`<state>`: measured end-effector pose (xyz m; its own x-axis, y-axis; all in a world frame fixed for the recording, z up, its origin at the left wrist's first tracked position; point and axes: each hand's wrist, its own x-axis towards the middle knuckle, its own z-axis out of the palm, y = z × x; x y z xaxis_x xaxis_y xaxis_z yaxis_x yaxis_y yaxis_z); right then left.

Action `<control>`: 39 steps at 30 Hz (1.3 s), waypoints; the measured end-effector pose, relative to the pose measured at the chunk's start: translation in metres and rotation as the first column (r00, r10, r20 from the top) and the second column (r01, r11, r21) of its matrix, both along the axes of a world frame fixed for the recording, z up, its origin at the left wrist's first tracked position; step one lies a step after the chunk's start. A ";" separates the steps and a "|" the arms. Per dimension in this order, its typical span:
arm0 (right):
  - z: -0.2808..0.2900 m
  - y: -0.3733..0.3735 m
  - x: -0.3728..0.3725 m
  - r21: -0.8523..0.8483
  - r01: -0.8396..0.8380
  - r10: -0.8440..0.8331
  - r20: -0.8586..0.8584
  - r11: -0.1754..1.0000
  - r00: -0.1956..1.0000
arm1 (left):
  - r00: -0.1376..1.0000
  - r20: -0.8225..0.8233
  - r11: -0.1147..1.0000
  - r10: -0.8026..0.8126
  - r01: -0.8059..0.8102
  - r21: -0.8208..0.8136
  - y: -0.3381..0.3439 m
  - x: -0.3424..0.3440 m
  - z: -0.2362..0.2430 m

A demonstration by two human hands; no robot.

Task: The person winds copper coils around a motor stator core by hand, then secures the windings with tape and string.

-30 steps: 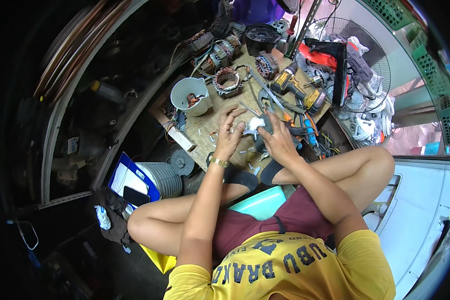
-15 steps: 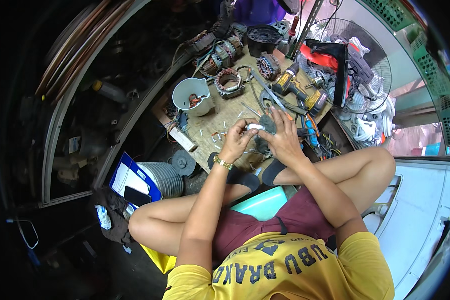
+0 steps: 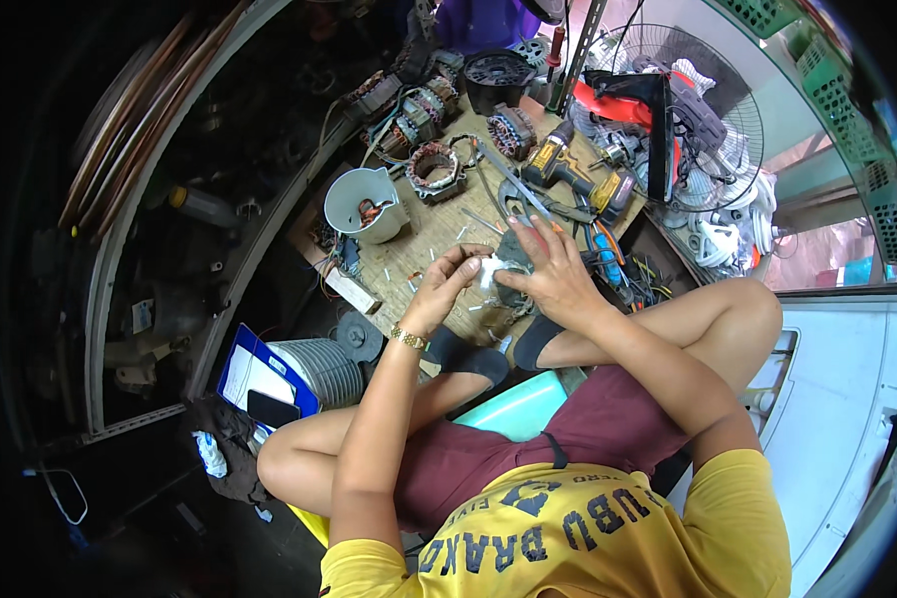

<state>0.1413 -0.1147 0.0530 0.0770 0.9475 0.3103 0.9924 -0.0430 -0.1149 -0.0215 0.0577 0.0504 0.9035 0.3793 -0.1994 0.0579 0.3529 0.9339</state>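
Over the wooden board, my left hand [image 3: 447, 289] is closed, its thumb and fingertips pinching the edge of a small white, soft-looking piece [image 3: 488, 271]. Its exact kind does not show. My right hand [image 3: 556, 277] is beside it, fingers stretched and spread, the thumb tip close to the white piece; whether they touch is unclear. Behind and below the hands is a dark grey-green lump [image 3: 509, 251], partly covered by my right fingers. Small white tubes [image 3: 389, 274] are scattered on the board [image 3: 439, 224] left of my hands.
A pale pitcher [image 3: 364, 204] with copper-coloured scraps stands at the board's left. Wound motor stators [image 3: 434, 169] line the far side. A yellow-black cordless drill [image 3: 578, 177] lies at the right, near pliers [image 3: 608, 249]. Beyond is a wire fan guard [image 3: 708, 120].
The view has shifted slightly, so the board sits further left. My right hand has drawn away from my left, its fingers more spread, and more of the white piece shows between them.
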 end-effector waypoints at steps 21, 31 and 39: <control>0.029 -0.001 0.020 0.015 -0.019 0.018 0.086 1.000 0.996 | 1.000 -0.014 0.986 -0.002 0.004 0.169 -0.010 0.015 0.024; 0.035 0.018 0.025 -0.002 0.045 -0.044 0.031 0.999 0.999 | 0.991 0.126 0.959 -0.050 0.012 0.283 0.015 0.034 0.002; -0.032 0.044 0.058 0.191 0.461 -0.253 -0.628 0.867 0.736 | 0.702 -0.448 0.727 0.553 -0.145 0.671 0.040 -0.018 -0.169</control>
